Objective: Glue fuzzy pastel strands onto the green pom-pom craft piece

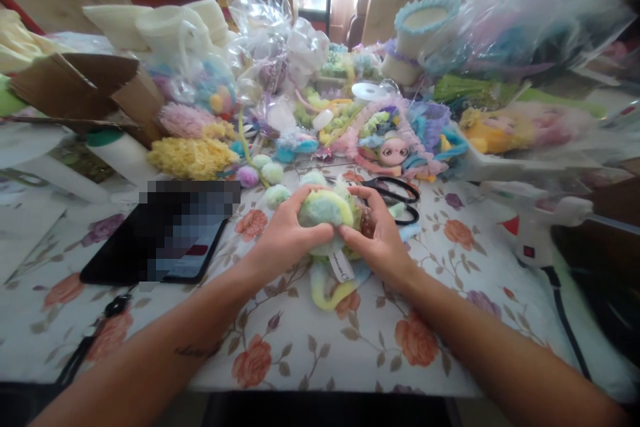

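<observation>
A soft plush piece in pale green and yellow (323,210) is held between both hands above the floral tablecloth. My left hand (293,227) wraps its left side, thumb pressed across the front. On the other side my right hand (375,233) grips it, thumb tip close to the left thumb. A white tag with dark script (341,265) hangs below the thumbs. Beneath it a yellow and pale blue loop (325,293) rests on the cloth. Black-handled scissors (400,190) lie just beyond my right hand. Pale green pompoms (277,197) sit beside my left fingers.
A tablet or phone with a dark screen (195,260) lies at left. A white glue gun (533,213) stands at right, its cord running toward the table's edge. Behind are yellow fluffy trim (195,157), a doll's face (393,150), a cardboard box (75,90) and plastic bags (540,13).
</observation>
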`<control>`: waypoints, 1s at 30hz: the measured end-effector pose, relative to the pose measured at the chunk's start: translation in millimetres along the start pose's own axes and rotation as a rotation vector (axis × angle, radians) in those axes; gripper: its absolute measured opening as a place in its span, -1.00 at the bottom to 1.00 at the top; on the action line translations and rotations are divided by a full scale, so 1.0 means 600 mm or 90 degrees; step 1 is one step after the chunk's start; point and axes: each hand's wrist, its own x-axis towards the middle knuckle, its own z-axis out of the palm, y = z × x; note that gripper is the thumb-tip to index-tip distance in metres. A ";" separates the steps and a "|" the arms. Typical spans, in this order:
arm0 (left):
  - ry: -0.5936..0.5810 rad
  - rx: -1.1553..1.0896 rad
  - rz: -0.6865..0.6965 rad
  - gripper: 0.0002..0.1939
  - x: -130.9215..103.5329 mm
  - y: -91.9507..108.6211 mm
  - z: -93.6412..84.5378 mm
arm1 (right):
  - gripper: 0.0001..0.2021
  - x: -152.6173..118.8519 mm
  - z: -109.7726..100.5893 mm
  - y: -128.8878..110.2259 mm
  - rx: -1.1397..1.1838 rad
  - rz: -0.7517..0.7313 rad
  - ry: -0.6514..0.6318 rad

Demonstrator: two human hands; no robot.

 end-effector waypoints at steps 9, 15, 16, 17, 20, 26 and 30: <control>-0.032 -0.013 0.007 -0.53 0.004 -0.006 -0.003 | -0.49 0.001 0.001 -0.007 0.016 0.017 0.007; -0.035 -0.023 0.007 -0.48 0.006 -0.008 -0.001 | -0.49 0.002 0.000 -0.005 -0.001 0.033 0.019; -0.038 -0.025 0.010 -0.49 0.006 -0.008 -0.001 | -0.50 0.002 0.000 -0.005 0.012 0.037 0.015; -0.037 -0.024 0.012 -0.50 0.007 -0.009 -0.001 | -0.51 0.002 0.000 -0.006 0.022 0.039 0.011; -0.032 -0.021 0.013 -0.52 0.006 -0.009 -0.001 | -0.51 0.003 0.000 -0.006 0.011 0.037 0.017; -0.029 -0.015 0.008 -0.55 0.005 -0.010 -0.002 | -0.55 0.004 -0.001 -0.006 0.041 0.031 0.009; -0.029 -0.021 -0.002 -0.49 0.005 -0.011 -0.002 | -0.53 0.003 0.000 -0.006 0.004 0.037 0.025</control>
